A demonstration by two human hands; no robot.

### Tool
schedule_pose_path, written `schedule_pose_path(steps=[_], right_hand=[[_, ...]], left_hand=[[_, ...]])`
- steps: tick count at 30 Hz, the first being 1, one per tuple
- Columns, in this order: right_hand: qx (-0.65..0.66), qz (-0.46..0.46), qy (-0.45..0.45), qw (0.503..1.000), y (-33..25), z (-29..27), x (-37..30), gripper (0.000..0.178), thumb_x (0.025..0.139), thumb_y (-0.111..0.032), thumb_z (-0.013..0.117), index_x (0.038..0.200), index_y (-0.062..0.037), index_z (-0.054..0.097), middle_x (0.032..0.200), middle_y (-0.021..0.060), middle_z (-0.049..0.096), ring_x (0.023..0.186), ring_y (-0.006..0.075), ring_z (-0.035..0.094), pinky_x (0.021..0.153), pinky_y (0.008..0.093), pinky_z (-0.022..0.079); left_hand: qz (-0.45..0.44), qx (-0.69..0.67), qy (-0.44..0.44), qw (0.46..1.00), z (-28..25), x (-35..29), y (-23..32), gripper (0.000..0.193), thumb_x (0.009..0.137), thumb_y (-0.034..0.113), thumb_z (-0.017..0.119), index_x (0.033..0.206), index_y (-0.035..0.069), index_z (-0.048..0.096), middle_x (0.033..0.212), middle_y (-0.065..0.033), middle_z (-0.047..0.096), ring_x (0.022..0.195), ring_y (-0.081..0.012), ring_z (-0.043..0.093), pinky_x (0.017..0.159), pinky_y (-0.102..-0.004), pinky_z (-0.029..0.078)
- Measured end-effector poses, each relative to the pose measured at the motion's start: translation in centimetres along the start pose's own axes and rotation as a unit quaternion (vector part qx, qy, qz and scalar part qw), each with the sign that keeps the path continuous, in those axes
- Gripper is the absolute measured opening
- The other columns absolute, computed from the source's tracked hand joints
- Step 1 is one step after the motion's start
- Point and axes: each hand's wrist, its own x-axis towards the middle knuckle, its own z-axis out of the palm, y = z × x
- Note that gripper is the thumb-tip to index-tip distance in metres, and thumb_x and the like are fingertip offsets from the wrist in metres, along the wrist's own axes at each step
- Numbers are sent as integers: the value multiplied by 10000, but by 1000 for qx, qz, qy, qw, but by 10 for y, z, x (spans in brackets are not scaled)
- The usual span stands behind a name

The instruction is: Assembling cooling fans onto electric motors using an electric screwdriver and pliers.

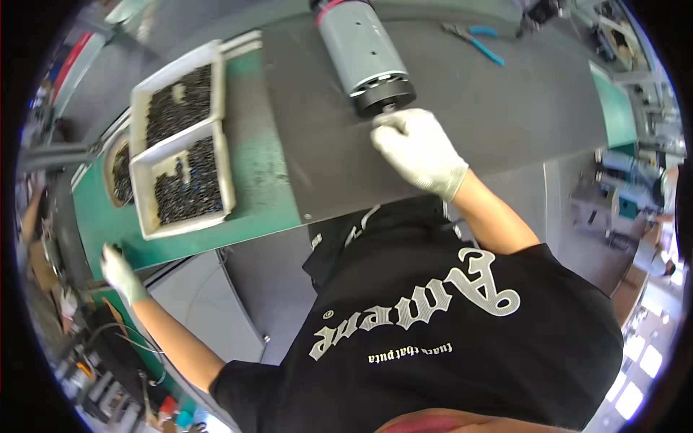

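A grey cylindrical motor (pixel 362 45) lies on the dark mat, its black end cap (pixel 385 94) toward me. At that end, my right hand (pixel 424 153), in a white glove, is closed with its fingertips around the short metal shaft (pixel 390 108). The fingers cover most of the shaft. Far to the left, my left hand (pixel 120 273), also gloved, is at the green table's front left edge. Its fingers look drawn together beside a small dark thing that I cannot make out.
Two white trays (pixel 228 169) of small black parts stand on the green tabletop (pixel 253 144) at the left. Beside them is a round container (pixel 110 169) with more dark parts. Blue-handled pliers (pixel 482 42) lie at the far right of the dark mat (pixel 498 108).
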Motion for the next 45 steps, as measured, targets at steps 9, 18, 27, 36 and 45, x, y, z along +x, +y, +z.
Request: schedule_pose_path(steps=[9, 18, 27, 36, 45], right_hand=[[91, -72, -27, 993, 25, 4, -45, 246, 862, -222, 551, 826, 21, 573, 678, 126, 562, 631, 253, 549, 662, 391, 486], [655, 152, -170, 721, 52, 4, -45, 251, 862, -215, 467, 658, -69, 450, 625, 8, 412, 487, 93, 341, 459, 253, 346], [882, 99, -166, 431, 48, 15, -34, 341, 819, -309, 445, 556, -117, 347, 587, -20, 285, 446, 60, 254, 404, 218, 232], [85, -40, -29, 995, 23, -4, -49, 278, 887, -232, 479, 747, 9, 484, 602, 81, 425, 554, 188, 415, 551, 346, 350], [67, -1, 291, 954, 40, -145, -52, 386, 989, -338, 501, 1100, 9, 630, 809, 19, 586, 689, 68, 497, 603, 215, 387]], left_hand=[[-15, -454, -421, 785, -28, -360, 306, 391, 954, 301, 472, 949, -67, 602, 760, -126, 623, 627, -176, 569, 618, -288, 460], [-213, -623, -523, 541, 13, -378, 328, 444, 987, 334, 429, 1059, -82, 566, 755, -121, 569, 626, -164, 534, 670, -296, 463], [-127, -635, -556, 521, 11, -361, 326, 464, 990, 338, 406, 1072, -85, 579, 785, -132, 610, 582, -152, 534, 632, -273, 466], [180, -187, -36, 965, -49, -259, 318, 101, 861, 54, 618, 921, -12, 667, 789, -158, 662, 683, -240, 645, 697, -322, 521], [226, 130, -93, 961, 42, 6, 206, 367, 859, 336, 569, 1082, 62, 666, 1089, -232, 656, 1044, -395, 615, 925, -466, 475]])
